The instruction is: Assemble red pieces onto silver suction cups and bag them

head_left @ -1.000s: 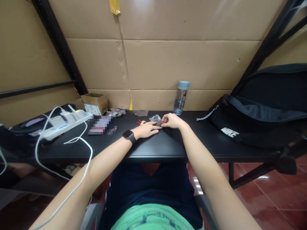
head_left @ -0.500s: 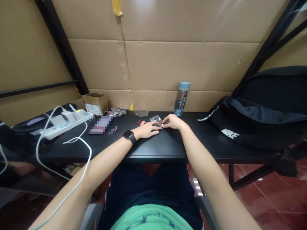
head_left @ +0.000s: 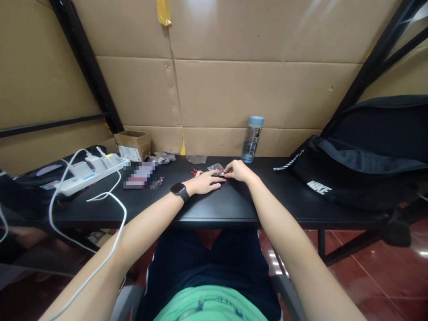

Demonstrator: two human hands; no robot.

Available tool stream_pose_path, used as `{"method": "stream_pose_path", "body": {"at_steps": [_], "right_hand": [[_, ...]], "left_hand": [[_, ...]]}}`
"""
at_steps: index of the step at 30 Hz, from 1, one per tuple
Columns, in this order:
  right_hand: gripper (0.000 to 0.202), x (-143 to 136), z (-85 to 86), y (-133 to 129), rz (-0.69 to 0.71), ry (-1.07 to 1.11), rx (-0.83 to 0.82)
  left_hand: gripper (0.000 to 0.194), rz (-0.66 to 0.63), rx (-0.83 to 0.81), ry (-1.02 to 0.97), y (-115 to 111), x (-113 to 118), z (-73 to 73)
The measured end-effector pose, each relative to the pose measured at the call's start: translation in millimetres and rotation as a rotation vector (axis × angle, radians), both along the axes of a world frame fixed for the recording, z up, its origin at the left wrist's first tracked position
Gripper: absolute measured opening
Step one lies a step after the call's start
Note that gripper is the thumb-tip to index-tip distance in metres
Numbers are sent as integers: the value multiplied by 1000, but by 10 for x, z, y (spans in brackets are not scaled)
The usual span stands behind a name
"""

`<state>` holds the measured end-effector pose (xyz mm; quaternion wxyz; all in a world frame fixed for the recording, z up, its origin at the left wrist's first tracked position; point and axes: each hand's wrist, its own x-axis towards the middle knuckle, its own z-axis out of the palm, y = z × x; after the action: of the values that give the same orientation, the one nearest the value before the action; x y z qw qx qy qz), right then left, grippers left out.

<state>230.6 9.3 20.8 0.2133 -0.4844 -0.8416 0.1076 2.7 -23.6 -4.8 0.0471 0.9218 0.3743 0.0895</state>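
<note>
The right hand (head_left: 236, 170) has its fingers pinching a small shiny piece (head_left: 222, 174), too small to identify, at its 8 o'clock; the left hand (head_left: 204, 183) lies low over the counter (head_left: 217, 207), fingers spread, whatever is beneath hidden. With so slim a grip, the piece could slip and skitter off. The crinkled clear packet (head_left: 216, 166), at the left hand's 1 o'clock, might snag a fingertip and shift. A careless sweep toward 1 o'clock from the right hand could topple the bottle (head_left: 250, 145); the white cable (head_left: 117, 240) crossing the left forearm could get tugged.
</note>
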Motion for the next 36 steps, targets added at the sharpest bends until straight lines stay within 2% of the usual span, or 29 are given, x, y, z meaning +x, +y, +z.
{"method": "stream_pose_path", "body": {"at_steps": [4, 7, 9, 14, 18, 22, 25, 31, 36], "right_hand": [[19, -131, -78, 54, -112, -30, 115], [25, -166, -95, 61, -188, -52, 129], [23, -126, -82, 55, -172, -44, 83], [12, 34, -42, 47, 19, 8, 17], [11, -4, -47, 37, -76, -6, 31], [26, -143, -51, -10, -234, -82, 101], [31, -202, -45, -47, -295, -105, 136], [23, -117, -27, -72, -164, -78, 55], [28, -146, -56, -62, -217, -87, 122]], "left_hand": [[46, 13, 1, 12, 1, -7, 5], [44, 5, 11, 1, 6, -15, -1], [43, 2, 23, -9, 8, -17, -4], [43, -5, 22, -19, 3, -14, -3], [44, -8, 30, -8, 4, -19, -3], [43, -27, 37, -20, 18, -28, 2], [41, -46, 39, -35, 23, -30, 11], [38, -62, 31, -56, 4, -33, 37], [38, -105, 14, -55, -9, -40, 62]]}}
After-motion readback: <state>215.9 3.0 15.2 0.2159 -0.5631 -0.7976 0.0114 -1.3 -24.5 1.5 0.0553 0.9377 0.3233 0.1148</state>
